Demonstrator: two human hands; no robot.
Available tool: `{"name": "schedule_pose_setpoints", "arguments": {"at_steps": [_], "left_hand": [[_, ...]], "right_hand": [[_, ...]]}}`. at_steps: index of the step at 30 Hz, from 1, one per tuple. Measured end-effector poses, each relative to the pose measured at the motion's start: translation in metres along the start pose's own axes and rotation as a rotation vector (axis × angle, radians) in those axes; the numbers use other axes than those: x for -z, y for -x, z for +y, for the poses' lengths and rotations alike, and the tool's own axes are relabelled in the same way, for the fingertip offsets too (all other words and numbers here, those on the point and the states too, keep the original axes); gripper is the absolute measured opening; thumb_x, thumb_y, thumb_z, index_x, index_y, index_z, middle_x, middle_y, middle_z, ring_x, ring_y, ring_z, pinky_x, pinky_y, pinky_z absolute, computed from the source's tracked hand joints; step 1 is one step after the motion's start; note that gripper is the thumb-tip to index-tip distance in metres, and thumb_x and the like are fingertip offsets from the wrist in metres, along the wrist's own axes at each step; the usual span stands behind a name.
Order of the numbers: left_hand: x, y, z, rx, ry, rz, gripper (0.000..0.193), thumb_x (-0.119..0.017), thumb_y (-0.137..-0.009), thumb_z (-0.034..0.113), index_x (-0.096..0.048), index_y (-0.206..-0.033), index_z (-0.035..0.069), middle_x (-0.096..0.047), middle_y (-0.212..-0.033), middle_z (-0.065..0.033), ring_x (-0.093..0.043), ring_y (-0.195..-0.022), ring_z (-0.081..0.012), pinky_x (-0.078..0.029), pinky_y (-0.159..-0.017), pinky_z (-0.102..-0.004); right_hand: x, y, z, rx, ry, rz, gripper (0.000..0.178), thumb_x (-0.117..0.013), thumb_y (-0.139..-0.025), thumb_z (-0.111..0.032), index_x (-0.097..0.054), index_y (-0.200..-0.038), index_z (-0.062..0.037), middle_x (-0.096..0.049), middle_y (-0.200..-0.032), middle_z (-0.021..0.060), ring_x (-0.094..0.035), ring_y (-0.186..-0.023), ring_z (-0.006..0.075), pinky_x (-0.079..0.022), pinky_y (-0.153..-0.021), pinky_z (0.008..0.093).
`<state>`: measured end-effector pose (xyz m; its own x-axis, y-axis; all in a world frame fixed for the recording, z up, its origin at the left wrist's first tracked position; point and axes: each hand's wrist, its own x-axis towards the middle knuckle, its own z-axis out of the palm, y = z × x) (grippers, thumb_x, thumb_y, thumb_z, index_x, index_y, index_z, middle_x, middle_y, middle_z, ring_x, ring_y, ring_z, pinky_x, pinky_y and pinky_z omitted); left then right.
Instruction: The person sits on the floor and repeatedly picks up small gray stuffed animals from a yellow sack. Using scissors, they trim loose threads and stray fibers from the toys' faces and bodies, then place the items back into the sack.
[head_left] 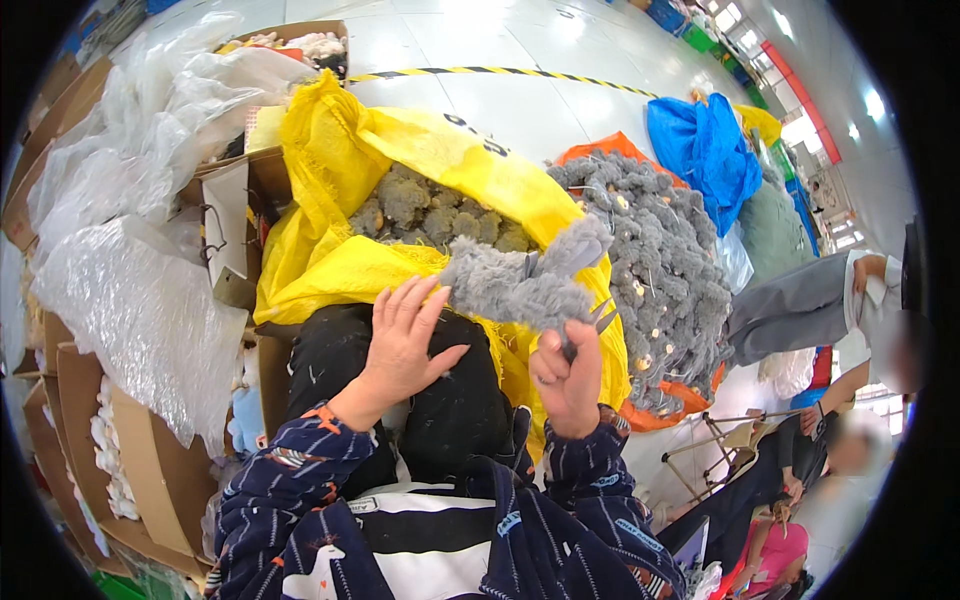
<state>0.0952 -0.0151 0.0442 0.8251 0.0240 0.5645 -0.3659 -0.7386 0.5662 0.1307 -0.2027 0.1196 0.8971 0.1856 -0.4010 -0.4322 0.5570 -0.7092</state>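
A grey fluffy plush piece (520, 285) with long ear-like ends lies above my lap, in front of the yellow sack. My left hand (400, 350) is open beside its left end, fingers stretched out, fingertips close to the fur; contact is hard to make out. My right hand (568, 380) is closed just below the plush, at its right end. Small scissors (604, 316) show their thin blades above this hand, and its fingers hide most of the handle. The yellow woven sack (340, 270) gapes open, with more grey plush pieces (420, 205) inside.
An orange-edged sack holding a heap of grey plush pieces (660, 270) stands to the right, by a blue bag (705, 150). Cardboard boxes (150, 470) and clear plastic sheeting (140, 300) crowd the left. Other people (800, 300) are at the right. Striped tape (500, 71) crosses the floor.
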Motion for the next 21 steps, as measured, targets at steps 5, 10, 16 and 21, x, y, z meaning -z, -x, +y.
{"name": "schedule_pose_setpoints", "arguments": {"at_steps": [5, 10, 16, 21], "left_hand": [[0.001, 0.001, -0.005, 0.016, 0.024, 0.177, 0.075, -0.075, -0.059, 0.022, -0.039, -0.123, 0.007, -0.045, -0.125, -0.0108, -0.039, -0.118, -0.0308, -0.018, -0.1, -0.0488], [0.012, 0.006, -0.012, 0.103, 0.398, 0.104, 0.068, -0.075, -0.059, 0.014, -0.043, -0.118, 0.006, -0.053, -0.113, -0.0119, -0.051, -0.107, -0.0267, -0.029, -0.097, -0.0425], [0.029, 0.006, -0.024, 0.537, 1.162, -0.05, 0.057, -0.073, -0.068, 0.008, -0.044, -0.116, 0.002, -0.057, -0.104, -0.0051, -0.054, -0.096, -0.0138, -0.043, -0.085, -0.028], [0.032, 0.008, -0.022, 0.525, 1.248, -0.137, 0.052, -0.072, -0.068, 0.008, -0.048, -0.114, 0.001, -0.058, -0.1, -0.0035, -0.054, -0.091, -0.0113, -0.043, -0.083, -0.0262]], "right_hand": [[-0.043, 0.041, 0.023, -0.214, 0.066, -0.291, 0.018, -0.046, -0.082, -0.022, -0.048, -0.095, -0.0094, -0.046, -0.055, -0.0004, -0.027, -0.035, 0.0059, -0.024, -0.037, 0.02], [-0.066, 0.052, 0.018, -0.222, 0.189, -0.371, 0.02, -0.051, -0.081, -0.013, -0.049, -0.1, -0.0059, -0.054, -0.068, 0.007, -0.031, -0.04, 0.0038, -0.025, -0.039, 0.0166], [-0.056, 0.052, 0.002, 0.522, 0.533, -0.433, 0.009, -0.051, -0.085, -0.005, -0.057, -0.09, -0.0003, -0.061, -0.075, 0.01, -0.051, -0.059, 0.0087, -0.039, -0.054, 0.0182], [-0.049, -0.005, 0.018, 0.463, 0.905, -0.169, 0.013, -0.061, -0.082, -0.01, -0.058, -0.088, 0.0011, -0.058, -0.075, 0.0005, -0.05, -0.066, 0.0044, -0.04, -0.059, 0.0184]]}}
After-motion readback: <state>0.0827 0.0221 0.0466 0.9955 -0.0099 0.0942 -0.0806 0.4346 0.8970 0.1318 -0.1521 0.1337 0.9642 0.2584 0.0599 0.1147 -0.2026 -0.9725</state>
